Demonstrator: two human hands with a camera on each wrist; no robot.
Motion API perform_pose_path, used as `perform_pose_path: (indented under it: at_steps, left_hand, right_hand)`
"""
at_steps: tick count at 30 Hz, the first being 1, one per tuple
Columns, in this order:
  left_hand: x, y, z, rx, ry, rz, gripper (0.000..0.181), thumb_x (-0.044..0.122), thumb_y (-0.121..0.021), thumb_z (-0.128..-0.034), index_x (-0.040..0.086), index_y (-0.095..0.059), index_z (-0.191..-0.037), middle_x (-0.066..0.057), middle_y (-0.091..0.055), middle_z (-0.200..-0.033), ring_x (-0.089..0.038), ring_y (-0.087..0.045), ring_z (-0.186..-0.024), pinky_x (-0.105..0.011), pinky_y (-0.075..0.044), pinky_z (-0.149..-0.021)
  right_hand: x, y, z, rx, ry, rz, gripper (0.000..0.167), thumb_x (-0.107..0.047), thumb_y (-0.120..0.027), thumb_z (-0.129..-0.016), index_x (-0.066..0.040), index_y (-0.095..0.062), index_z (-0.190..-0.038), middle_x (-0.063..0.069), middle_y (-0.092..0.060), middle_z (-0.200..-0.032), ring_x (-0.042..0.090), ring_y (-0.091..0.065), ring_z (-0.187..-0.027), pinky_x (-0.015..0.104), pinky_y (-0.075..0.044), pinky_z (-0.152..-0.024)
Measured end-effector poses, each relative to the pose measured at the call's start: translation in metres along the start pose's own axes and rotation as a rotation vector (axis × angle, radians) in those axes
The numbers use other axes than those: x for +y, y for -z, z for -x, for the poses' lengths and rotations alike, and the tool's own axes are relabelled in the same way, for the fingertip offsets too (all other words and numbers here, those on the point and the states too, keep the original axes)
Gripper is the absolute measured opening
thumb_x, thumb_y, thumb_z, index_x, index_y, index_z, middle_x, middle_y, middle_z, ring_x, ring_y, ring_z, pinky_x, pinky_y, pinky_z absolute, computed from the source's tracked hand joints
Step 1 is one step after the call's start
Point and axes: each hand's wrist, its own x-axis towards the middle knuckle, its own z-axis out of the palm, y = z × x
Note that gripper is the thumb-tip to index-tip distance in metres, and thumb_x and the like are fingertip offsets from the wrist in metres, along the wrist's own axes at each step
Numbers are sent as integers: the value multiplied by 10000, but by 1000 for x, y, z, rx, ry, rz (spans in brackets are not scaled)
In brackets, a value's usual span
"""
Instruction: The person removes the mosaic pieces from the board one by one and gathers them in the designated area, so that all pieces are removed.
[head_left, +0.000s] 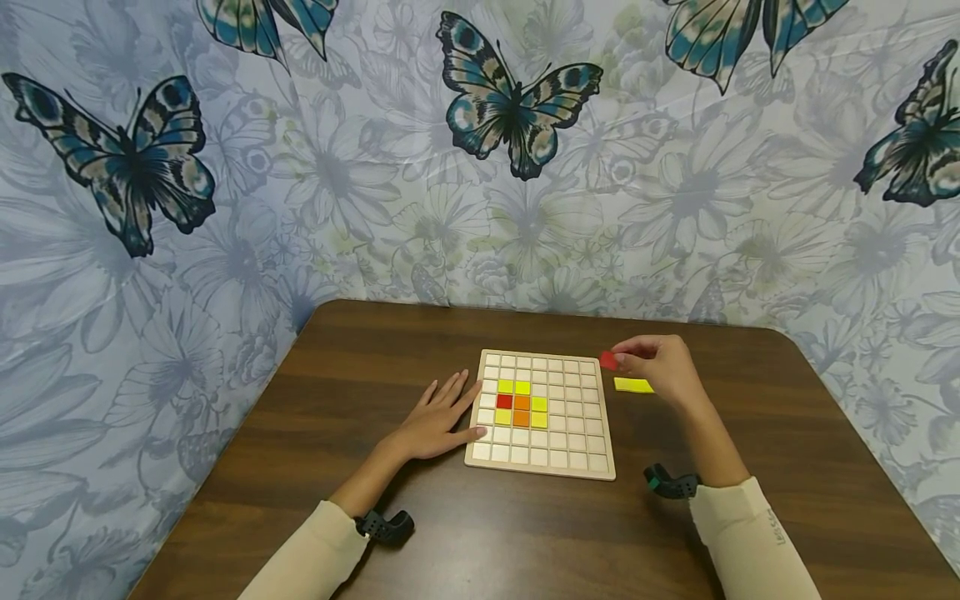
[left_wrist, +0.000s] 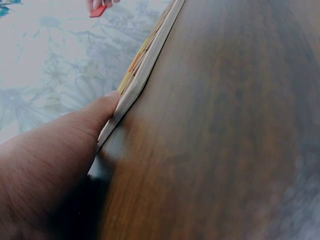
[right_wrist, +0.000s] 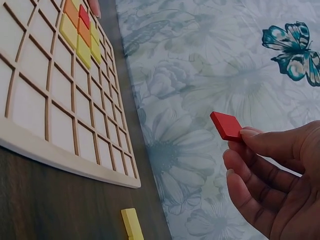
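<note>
A square wooden grid board (head_left: pixel 540 475) lies on the table, its cells mostly filled with white. Several yellow tiles (head_left: pixel 522 387), two orange tiles (head_left: pixel 522 402) and one red tile (head_left: pixel 504 402) sit in its left and middle cells. My left hand (head_left: pixel 431 423) rests with spread, straight fingers against the board's left side, thumb on the rim near the lower corner. Off the board's upper right corner, my right hand (head_left: pixel 663 367) pinches a loose red square tile (right_wrist: pixel 227 126) between thumb and fingers, raised above the table.
Yellow pieces (head_left: pixel 633 386) lie in a short row on the brown table (head_left: pixel 540 533), right of the board and beneath my right hand. Behind the table's far edge hangs a cloth (head_left: pixel 337 183) printed with flowers and butterflies. Each wrist wears a dark strap device (head_left: pixel 386 527).
</note>
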Motion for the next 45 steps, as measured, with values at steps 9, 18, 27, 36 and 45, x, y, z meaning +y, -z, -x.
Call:
perform_pose_path:
  at_steps: [9,18,27,36,45]
  left_hand:
    - [1,0,0,8,-4,3,865,643,-451,-1006,180,-106,-1651,-145,-41,-1698,-296,-27,-1566,-591,5,-1213]
    - [2,2,1,10,-7,15,852,624,-465,-1010,168,-132,-1649,-158,-62,-1694,-317,-48,-1563,-602,-13,-1211]
    - [1,2,0,9,-12,5,858,635,-447,-1012,164,-118,-1649,-156,-53,-1694,-321,-55,-1562,-608,-23,-1210]
    - [2,2,0,10,-18,13,854,628,-450,-1015,159,-122,-1648,-164,-58,-1693,-330,-60,-1561,-611,-25,-1209]
    - [3,3,1,10,-14,13,849,622,-452,-1017,159,-124,-1648,-165,-61,-1692,-327,-55,-1561,-613,-21,-1208]
  right_hand:
    - [10,11,-2,26,-40,30,217,-144,-737,-952,23,-763,-1089,189,-757,-956,140,-709,-757,406,-608,-740]
    - [17,23,1,69,-80,56,267,-207,-714,-976,5,-755,-1134,198,-752,-1043,126,-731,-801,391,-607,-765]
    - [24,35,2,92,-96,64,280,-186,-677,-999,39,-737,-1155,246,-731,-1090,77,-722,-790,213,-576,-704]
    - [38,45,4,83,-137,81,308,-195,-674,-1002,53,-724,-1177,250,-728,-1094,47,-699,-779,227,-576,-722]
    - [50,52,3,85,-168,76,312,-172,-673,-1002,68,-712,-1197,260,-721,-1107,220,-743,-876,311,-599,-767]
